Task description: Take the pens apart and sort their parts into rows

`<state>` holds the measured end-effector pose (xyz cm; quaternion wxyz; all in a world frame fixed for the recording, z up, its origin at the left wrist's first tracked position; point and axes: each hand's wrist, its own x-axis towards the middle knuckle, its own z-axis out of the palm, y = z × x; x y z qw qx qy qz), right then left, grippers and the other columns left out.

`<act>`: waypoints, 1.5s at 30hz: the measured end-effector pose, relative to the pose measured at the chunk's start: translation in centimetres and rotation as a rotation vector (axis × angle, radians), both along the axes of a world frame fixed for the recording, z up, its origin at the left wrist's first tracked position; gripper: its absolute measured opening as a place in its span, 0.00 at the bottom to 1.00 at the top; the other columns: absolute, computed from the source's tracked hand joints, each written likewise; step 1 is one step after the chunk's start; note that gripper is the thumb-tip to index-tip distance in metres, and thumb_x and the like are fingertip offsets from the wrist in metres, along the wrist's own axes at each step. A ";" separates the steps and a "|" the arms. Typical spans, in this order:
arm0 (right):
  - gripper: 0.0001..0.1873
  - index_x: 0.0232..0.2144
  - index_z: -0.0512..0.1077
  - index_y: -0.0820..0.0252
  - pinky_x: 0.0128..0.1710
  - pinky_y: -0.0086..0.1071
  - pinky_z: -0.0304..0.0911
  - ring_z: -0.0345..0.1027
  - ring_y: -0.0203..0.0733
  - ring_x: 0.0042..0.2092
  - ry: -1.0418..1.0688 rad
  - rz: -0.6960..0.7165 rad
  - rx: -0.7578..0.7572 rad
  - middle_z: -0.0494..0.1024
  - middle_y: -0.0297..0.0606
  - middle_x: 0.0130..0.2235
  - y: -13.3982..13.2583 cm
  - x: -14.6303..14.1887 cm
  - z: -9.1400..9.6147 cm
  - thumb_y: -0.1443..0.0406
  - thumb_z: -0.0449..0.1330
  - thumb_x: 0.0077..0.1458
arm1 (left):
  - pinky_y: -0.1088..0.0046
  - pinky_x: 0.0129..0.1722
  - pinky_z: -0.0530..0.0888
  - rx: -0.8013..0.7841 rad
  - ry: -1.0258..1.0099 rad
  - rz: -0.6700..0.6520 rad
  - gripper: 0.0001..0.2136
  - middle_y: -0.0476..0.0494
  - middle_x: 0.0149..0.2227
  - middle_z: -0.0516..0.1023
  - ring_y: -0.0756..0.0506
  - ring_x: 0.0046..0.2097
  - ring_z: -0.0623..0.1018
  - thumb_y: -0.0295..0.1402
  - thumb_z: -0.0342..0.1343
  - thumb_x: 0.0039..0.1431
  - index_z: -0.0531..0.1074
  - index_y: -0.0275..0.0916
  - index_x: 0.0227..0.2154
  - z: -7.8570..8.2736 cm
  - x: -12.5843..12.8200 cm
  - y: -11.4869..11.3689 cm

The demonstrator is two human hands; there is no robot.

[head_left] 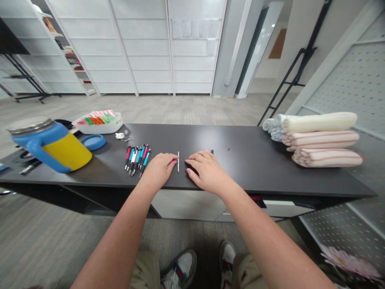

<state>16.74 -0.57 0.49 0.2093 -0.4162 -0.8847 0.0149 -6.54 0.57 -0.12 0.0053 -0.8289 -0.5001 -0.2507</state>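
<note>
My left hand (159, 169) rests on the dark tabletop (255, 168), its fingertips pinching a small red item (173, 161), probably part of a pen. A thin white rod (178, 161) stands out in the narrow gap between my hands. My right hand (207, 170) lies curved on the table, and a small black stub (212, 151) shows past its fingers. Whatever lies under those fingers is hidden. To the left of my left hand lies a bunch of several click pens (137, 159) in red, teal and black.
On the left stand a blue-and-yellow insulated mug (67, 152), a blue lid (93, 141) and a white tub of colourful items (99, 124). Rolled striped towels (320, 138) are stacked on the right. The table's front edge runs just below my hands.
</note>
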 end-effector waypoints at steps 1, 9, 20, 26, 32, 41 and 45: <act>0.21 0.59 0.76 0.57 0.70 0.56 0.49 0.64 0.53 0.61 0.000 -0.004 0.005 0.78 0.45 0.57 0.0 0.0 0.0 0.57 0.54 0.71 | 0.58 0.53 0.75 0.002 -0.001 0.002 0.11 0.41 0.48 0.85 0.38 0.49 0.80 0.30 0.51 0.72 0.78 0.41 0.48 0.0 0.0 0.0; 0.22 0.57 0.77 0.58 0.68 0.54 0.51 0.65 0.53 0.59 -0.002 -0.031 0.018 0.78 0.45 0.54 -0.2 -0.1 0.2 0.54 0.53 0.72 | 0.59 0.52 0.75 0.002 0.002 0.003 0.11 0.41 0.48 0.85 0.38 0.48 0.80 0.31 0.51 0.72 0.79 0.41 0.48 0.1 0.1 0.0; 0.20 0.57 0.76 0.58 0.65 0.51 0.53 0.65 0.54 0.57 0.021 -0.020 0.067 0.78 0.47 0.53 -0.3 0.0 0.3 0.55 0.55 0.71 | 0.59 0.53 0.76 0.050 -0.023 0.064 0.13 0.39 0.50 0.83 0.38 0.50 0.81 0.32 0.51 0.73 0.75 0.40 0.54 0.0 0.0 -0.4; 0.19 0.55 0.77 0.58 0.63 0.49 0.56 0.65 0.53 0.57 0.031 -0.009 0.076 0.78 0.46 0.53 -0.3 0.1 0.3 0.56 0.55 0.71 | 0.59 0.49 0.76 0.092 -0.065 0.201 0.07 0.37 0.47 0.83 0.36 0.49 0.81 0.34 0.58 0.70 0.74 0.40 0.47 -0.3 -0.3 -0.6; 0.18 0.54 0.77 0.58 0.62 0.48 0.57 0.66 0.53 0.56 0.038 -0.005 0.075 0.78 0.46 0.53 -0.3 0.2 0.3 0.56 0.56 0.71 | 0.59 0.48 0.76 0.090 -0.040 0.202 0.06 0.38 0.44 0.83 0.36 0.47 0.80 0.35 0.58 0.69 0.75 0.40 0.43 -0.3 -0.2 -0.4; 0.17 0.54 0.77 0.58 0.60 0.47 0.60 0.66 0.53 0.56 0.063 -0.004 0.084 0.77 0.47 0.54 -0.4 0.1 0.4 0.57 0.56 0.71 | 0.65 0.48 0.75 0.102 -0.593 0.222 0.10 0.44 0.43 0.83 0.44 0.43 0.79 0.41 0.62 0.66 0.82 0.41 0.42 0.5 -1.6 -0.2; 0.17 0.54 0.77 0.59 0.59 0.48 0.62 0.67 0.53 0.55 0.086 0.007 0.097 0.77 0.46 0.54 -0.4 0.1 0.2 0.58 0.57 0.70 | 0.76 0.32 0.72 -0.007 -1.197 0.195 0.17 0.44 0.37 0.82 0.50 0.33 0.77 0.44 0.68 0.59 0.81 0.37 0.44 -0.1 -1.1 0.3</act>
